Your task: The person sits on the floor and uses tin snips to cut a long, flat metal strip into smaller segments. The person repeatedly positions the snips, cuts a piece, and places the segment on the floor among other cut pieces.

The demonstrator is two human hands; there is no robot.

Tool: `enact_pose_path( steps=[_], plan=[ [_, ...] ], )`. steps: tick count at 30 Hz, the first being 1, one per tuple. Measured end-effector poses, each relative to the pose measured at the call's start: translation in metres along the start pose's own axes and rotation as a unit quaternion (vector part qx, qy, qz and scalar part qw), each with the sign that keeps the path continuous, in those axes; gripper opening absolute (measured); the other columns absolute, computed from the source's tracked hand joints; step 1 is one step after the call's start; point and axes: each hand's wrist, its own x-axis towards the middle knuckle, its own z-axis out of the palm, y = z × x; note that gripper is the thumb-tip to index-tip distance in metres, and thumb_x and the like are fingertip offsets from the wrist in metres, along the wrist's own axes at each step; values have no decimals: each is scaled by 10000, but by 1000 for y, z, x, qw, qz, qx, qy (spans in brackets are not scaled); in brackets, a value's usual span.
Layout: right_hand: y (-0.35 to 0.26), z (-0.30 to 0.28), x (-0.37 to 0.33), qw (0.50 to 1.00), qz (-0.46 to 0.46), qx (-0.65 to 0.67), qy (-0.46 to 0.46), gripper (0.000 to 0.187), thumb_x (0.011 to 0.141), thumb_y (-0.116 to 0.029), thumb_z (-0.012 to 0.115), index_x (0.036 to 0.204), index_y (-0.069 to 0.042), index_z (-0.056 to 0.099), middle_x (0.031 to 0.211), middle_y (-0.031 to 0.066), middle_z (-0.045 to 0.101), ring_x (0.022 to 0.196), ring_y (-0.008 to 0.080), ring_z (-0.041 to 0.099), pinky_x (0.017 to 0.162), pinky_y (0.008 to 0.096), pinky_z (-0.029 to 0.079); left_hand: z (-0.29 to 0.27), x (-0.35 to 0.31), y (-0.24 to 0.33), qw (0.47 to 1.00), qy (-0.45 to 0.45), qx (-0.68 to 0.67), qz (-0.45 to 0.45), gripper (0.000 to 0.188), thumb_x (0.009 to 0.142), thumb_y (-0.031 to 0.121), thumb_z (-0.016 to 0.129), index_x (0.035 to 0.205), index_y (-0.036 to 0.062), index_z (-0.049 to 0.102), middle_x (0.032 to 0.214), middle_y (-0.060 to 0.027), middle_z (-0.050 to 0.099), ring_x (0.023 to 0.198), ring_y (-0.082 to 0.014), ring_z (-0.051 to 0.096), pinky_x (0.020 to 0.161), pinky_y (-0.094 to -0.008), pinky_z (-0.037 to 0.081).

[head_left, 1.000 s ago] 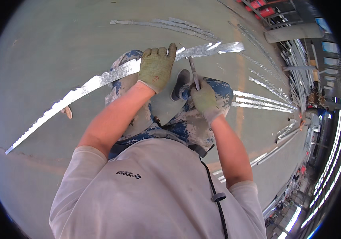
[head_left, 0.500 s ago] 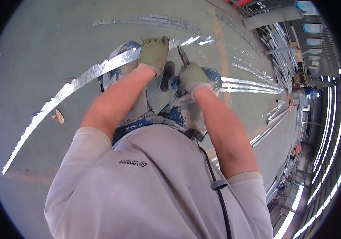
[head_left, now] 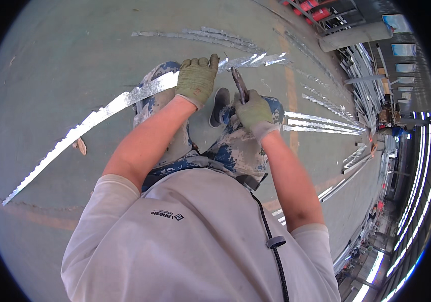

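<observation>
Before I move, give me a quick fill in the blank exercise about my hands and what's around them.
1. Rather than bare, the left hand and the right hand are both ____.
2. The long metal strip is gripped by the ____ hand.
3. The dark tool is held in the ____ hand.
4. The cord over the pale shirt is coloured ____.

Missing words: gloved; left; right; black.

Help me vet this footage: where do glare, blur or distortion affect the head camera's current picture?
Head view: glare whitens much of the strip held in the left hand; head view: fisheye distortion bows the bright bands at right; head view: the right hand and tool look fairly sharp.
</observation>
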Motion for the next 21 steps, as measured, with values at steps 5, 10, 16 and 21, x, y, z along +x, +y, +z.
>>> enact_pose_path(
  steps=[5,10,16,21],
  plan=[
    [8,9,15,996,-7,-83,32,418,965,-334,616,1245,-24,617,1226,257,704,1180,439,662,1005,465,525,3,7,8,999,-46,6,-3,685,784,203,825,1387,89,520,1092,-116,702,1062,-304,693,934,-448,517],
    [0,4,13,987,-23,-157,25,461,988,-348,599,1295,-3,592,1260,278,686,1208,416,663,1017,468,530,17,14,7,999,-51,-1,16,510,850,230,786,1282,96,551,1074,-125,714,1043,-311,710,929,-449,521],
    [6,16,23,993,16,-111,47,460,984,-339,609,1276,14,571,1268,285,678,1183,444,670,1008,498,532,17,15,7,1000,-25,10,6,412,955,238,651,1342,122,569,1069,-114,709,1042,-298,701,924,-459,516],
    [-2,25,15,994,17,-85,65,492,985,-218,554,1411,14,471,1323,266,637,1177,423,681,963,491,562,2,5,-1,999,37,3,2,491,944,233,656,1416,135,562,1063,-95,697,1018,-294,687,908,-461,514]
  ],
)
